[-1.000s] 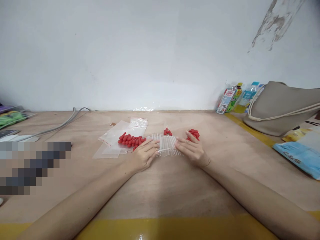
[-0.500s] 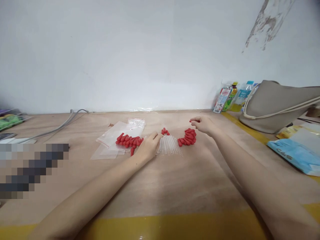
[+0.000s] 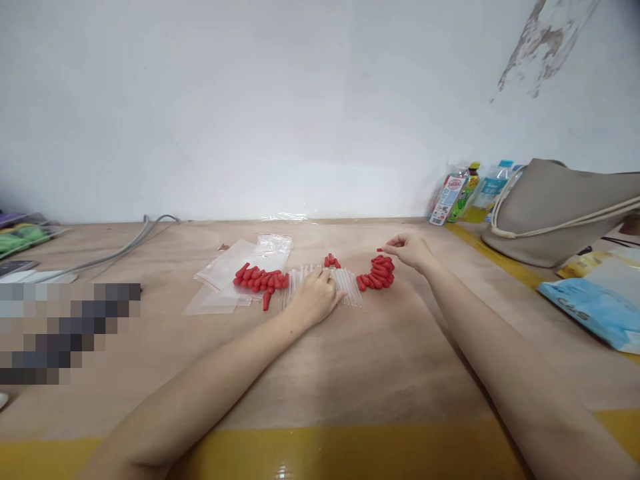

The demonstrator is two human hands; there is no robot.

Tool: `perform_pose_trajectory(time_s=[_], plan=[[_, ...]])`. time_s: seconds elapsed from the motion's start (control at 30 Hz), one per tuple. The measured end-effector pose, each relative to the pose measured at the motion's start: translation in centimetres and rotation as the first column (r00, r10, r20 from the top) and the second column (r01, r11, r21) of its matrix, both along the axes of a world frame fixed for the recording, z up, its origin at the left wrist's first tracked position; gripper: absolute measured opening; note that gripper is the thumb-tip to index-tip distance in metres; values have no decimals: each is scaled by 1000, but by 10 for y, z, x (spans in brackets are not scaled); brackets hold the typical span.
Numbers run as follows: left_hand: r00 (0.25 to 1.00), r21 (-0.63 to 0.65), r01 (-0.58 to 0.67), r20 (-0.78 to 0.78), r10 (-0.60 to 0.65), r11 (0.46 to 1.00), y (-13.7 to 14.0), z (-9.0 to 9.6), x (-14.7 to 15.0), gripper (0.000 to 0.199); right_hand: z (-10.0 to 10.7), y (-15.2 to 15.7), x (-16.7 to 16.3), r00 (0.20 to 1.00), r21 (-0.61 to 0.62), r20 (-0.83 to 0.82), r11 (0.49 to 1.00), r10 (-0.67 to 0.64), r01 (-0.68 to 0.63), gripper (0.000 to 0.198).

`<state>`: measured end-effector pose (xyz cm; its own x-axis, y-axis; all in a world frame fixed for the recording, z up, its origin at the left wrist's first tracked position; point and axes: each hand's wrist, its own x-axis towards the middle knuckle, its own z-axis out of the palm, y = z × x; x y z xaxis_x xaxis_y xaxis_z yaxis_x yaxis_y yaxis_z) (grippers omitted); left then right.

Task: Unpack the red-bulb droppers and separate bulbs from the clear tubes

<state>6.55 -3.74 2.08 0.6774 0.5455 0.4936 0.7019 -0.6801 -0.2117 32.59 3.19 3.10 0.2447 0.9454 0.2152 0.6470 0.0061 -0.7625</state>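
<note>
My left hand [image 3: 316, 295] rests over a row of thin clear dropper tubes [image 3: 354, 293], its thumb stuck out to the right, away from the bent fingers. Part of the row is hidden beneath it. In the fingertips of my right hand [image 3: 407, 251] is a small red rubber bulb [image 3: 380, 250], held just above the table. Close below it lies a curved pile of red rubber bulbs [image 3: 381, 273]. Another pile of red bulbs [image 3: 257, 279] sits left of the tubes, and several red-ended droppers [image 3: 331, 261] lie behind them.
Clear plastic bags [image 3: 225, 263] lie under and behind the left pile. At the back right stand drink bottles [image 3: 485, 197] and a carton [image 3: 447, 200], beside a grey bag [image 3: 540, 213]. A blue packet [image 3: 585, 310] is at the right; a grey cable [image 3: 115, 253] runs at the left.
My left hand has shifted right across the tubes and its thumb now points outward. My right hand has moved down slightly, keeping the red bulb. The view has shifted a little.
</note>
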Motion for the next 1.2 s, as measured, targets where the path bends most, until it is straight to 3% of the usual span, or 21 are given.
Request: perform_pose_trajectory(time_s=[0.2, 0.43, 0.6, 0.73, 0.9, 1.07, 1.2], plan=[[991, 3, 9, 136, -9, 1000, -4, 4, -13, 40, -16, 8, 3, 1000, -26, -20, 1000, 16, -17, 24], [972, 62, 2, 236, -17, 998, 1, 0, -71, 24, -21, 11, 6, 1000, -43, -1, 999, 4, -4, 34], [923, 18, 3, 385, -9, 1000, 3, -7, -82, 19, -9, 7, 1, 997, 11, 63, 999, -45, 45, 38], [911, -6, 6, 411, -3, 1000, 3, -6, -79, 19, 12, 4, -20, 981, 20, 186, 999, -52, 49, 31], [911, 3, 14, 412, -14, 1000, 3, -6, -81, 18, 29, 13, -79, 943, -164, 323, 986, 79, -27, 17], [913, 5, 12, 407, -13, 1000, 4, -7, -83, 18, 30, 20, -122, 908, -438, 348, 897, 232, -61, 17], [923, -13, 23, 385, -16, 1000, 5, -7, -82, 18, 26, 19, -130, 877, -473, 367, 874, 310, -111, 11]])
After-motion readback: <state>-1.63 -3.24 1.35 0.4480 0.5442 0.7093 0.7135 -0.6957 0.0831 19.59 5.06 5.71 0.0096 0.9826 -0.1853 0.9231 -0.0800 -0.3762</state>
